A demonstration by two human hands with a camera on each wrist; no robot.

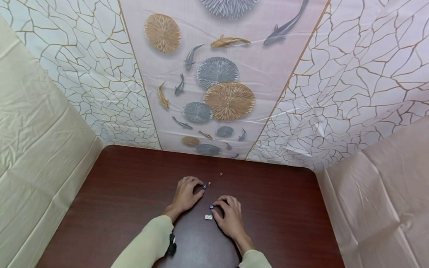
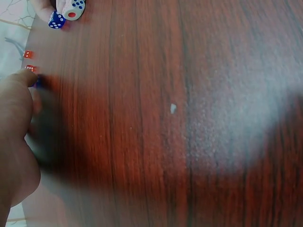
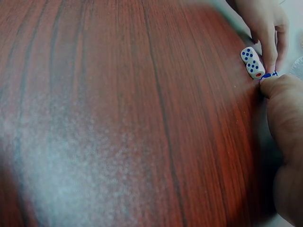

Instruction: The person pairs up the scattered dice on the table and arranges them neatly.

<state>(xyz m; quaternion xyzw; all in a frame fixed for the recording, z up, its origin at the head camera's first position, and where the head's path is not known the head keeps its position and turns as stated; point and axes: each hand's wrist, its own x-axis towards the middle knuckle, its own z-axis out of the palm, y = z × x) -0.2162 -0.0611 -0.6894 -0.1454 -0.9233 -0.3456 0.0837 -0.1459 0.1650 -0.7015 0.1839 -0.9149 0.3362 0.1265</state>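
My left hand (image 1: 186,194) pinches a blue die (image 1: 204,187) with white pips between thumb and index fingertip, low over the table. Lower and to the right, my right hand (image 1: 230,216) grips a second blue die (image 1: 211,207) the same way. Just below that die lie two white dice (image 1: 208,217) side by side; the right wrist view shows blue pips and a red pip on these white dice (image 3: 252,62). One small red die (image 1: 209,184) sits right beside the left hand's blue die. In the left wrist view, the thumb partly covers that blue die (image 2: 38,82).
Another small red die (image 1: 221,174) lies farther back on the dark reddish-brown table (image 1: 128,194). A patterned cloth (image 1: 290,114) with fish hangs behind the table's far edge. Beige cloth walls (image 1: 22,158) stand at both sides.
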